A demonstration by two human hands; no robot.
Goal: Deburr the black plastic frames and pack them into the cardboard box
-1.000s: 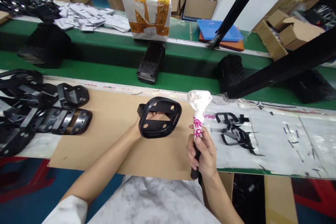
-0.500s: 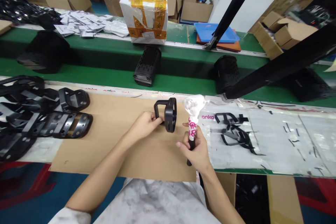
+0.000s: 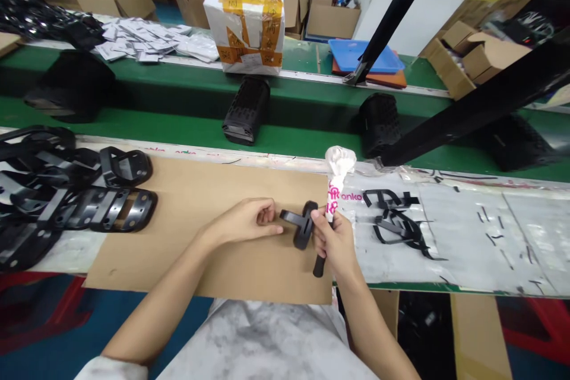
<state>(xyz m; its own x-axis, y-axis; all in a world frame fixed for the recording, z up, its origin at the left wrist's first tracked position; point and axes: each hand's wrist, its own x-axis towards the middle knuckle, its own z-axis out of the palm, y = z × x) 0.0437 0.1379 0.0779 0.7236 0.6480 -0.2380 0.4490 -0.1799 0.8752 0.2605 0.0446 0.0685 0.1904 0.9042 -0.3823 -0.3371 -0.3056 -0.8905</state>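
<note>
A black plastic frame (image 3: 301, 225) lies edge-on just above the cardboard, its end pinched in the fingers of my right hand (image 3: 335, 243). That hand also grips a black-handled tool (image 3: 319, 267), whose upper end is wrapped in a white plastic bag with pink print (image 3: 339, 171). My left hand (image 3: 243, 221) rests over the cardboard, its fingertips beside the frame's protruding arm. It holds nothing that I can see. Part of the frame is hidden behind my right fingers.
A cardboard sheet (image 3: 133, 249) lies under my hands. Several black plastic frames (image 3: 84, 202) are piled to its left. Black offcuts (image 3: 394, 225) lie on white plastic to the right. Black mesh parts (image 3: 246, 110) ride the green conveyor behind, and black bars (image 3: 472, 107) cross the upper right.
The black frame has moved right and turned edge-on, passing from my left hand into my right fingers. My left hand has let go, and the wrapped tool now stands more upright.
</note>
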